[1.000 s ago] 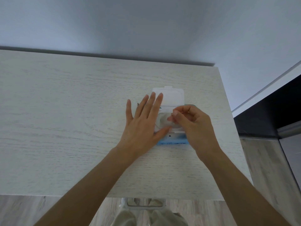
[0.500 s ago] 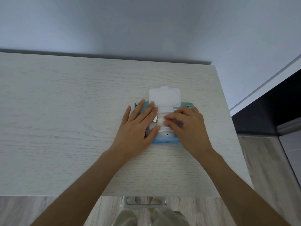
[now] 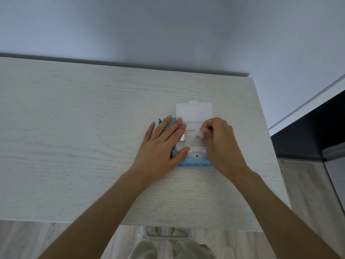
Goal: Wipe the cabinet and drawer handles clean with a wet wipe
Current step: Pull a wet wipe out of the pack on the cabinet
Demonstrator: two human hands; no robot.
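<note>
A blue and teal pack of wet wipes (image 3: 194, 161) lies flat on the pale wooden table top (image 3: 74, 128), right of centre. Its white plastic lid (image 3: 194, 111) is flipped open towards the wall. My left hand (image 3: 164, 144) rests flat on the pack's left half, fingers spread, pressing it down. My right hand (image 3: 220, 144) is over the right side of the opening, its fingertips pinched on a small white corner of a wet wipe (image 3: 199, 135) that sticks up from the opening. No cabinet or drawer handle shows clearly here.
The table's right edge (image 3: 265, 146) runs close to the pack, with wood-look floor beyond it. A dark cabinet or unit (image 3: 308, 135) stands to the right. A grey wall is behind the table. A metal bar (image 3: 164, 234) shows below the near table edge.
My left hand has slid lower and flattened on the pack. My right fingertips went down into the opening and have now pinched up a corner of a wipe.
</note>
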